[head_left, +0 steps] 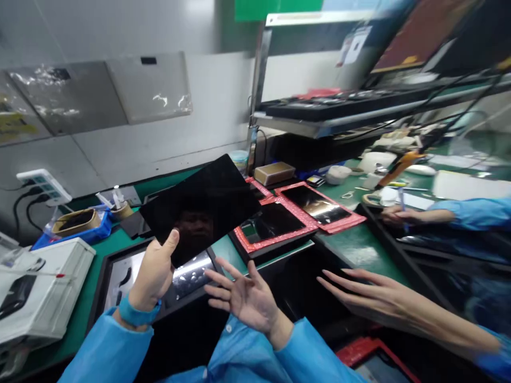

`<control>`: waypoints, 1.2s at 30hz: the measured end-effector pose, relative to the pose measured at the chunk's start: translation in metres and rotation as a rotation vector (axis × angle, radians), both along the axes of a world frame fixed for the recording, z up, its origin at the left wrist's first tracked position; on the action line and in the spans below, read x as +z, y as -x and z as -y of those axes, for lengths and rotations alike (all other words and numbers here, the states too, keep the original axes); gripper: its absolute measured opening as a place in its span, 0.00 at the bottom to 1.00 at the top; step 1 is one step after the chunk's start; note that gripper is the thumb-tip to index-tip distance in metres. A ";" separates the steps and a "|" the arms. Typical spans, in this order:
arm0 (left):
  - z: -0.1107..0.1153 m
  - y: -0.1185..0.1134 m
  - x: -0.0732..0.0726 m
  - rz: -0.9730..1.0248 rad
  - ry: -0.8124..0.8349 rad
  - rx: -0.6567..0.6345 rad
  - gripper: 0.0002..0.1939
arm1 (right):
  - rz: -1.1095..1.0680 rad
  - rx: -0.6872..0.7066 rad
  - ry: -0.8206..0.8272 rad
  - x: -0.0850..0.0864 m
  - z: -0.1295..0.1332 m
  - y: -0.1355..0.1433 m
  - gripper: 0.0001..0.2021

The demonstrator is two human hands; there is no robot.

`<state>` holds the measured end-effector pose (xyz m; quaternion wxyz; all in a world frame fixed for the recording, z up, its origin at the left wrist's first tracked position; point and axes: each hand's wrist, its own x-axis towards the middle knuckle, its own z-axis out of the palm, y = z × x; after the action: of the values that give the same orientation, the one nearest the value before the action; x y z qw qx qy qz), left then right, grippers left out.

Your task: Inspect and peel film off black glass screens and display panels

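A glossy black glass panel [215, 197] is tilted up in front of me, a reflection showing on its face. My left hand [154, 271] grips its lower left edge, thumb on the front and fingers hidden behind. Just below and right of the panel, my right hand [249, 298] is held palm up with its fingers spread, holding nothing. Beneath both hands lies a black-framed tray [104, 279] with a shiny sheet [191, 276] in it. Beyond my right hand, two panels in red bubble-wrap frames [275, 226] [325, 205] rest on the green bench.
A co-worker's open hand [371, 298] reaches in from the right; another hand [403, 215] there holds a pen. A white box-shaped device [51, 292] stands at left, near a blue bin [93, 229]. A metal shelf [319, 125] overhangs the bench [363, 255].
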<state>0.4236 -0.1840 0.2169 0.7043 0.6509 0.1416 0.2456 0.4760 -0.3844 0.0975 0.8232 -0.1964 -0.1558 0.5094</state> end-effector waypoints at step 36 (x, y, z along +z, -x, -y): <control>-0.015 0.061 -0.095 0.577 -1.664 -0.273 0.18 | 0.107 -0.692 0.258 0.003 0.032 0.027 0.17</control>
<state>0.3624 -0.1691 0.1221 0.0350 0.8756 -0.3442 0.3370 0.4485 -0.4163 0.1004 0.9060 -0.3657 -0.0574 0.2052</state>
